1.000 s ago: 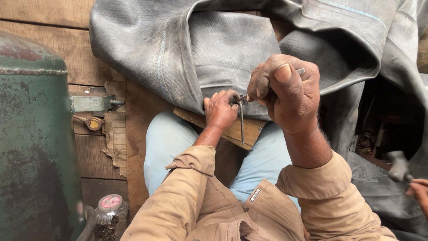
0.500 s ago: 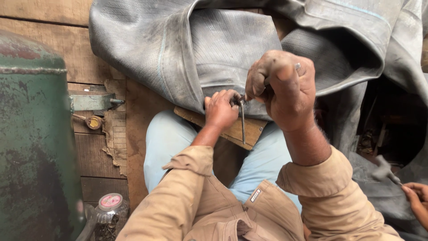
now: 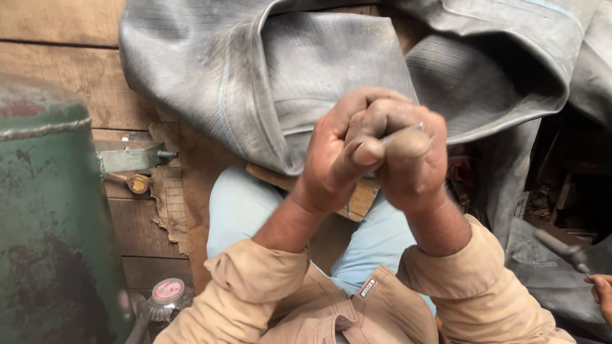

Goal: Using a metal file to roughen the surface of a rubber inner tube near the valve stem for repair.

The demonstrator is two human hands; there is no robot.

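Head view shows our right hand [image 3: 411, 159] and left hand [image 3: 338, 159] clenched together, both grips closed around a thin metal tool [image 3: 401, 132]; only its shaft shows between the fingers. Behind the hands, a grey rubber inner tube [image 3: 268, 83] lies folded over a wooden board [image 3: 360, 200] on our lap. Far left stands a green metal tank [image 3: 51, 223]. Near right, another person's hand [image 3: 602, 296] holds a dark tool.

The inner tube [image 3: 306, 83] is matt grey rubber, dusty and finely ribbed. The wooden board [image 3: 357, 200] looks rough. The green tank [image 3: 44, 223] is worn, chipped painted metal.
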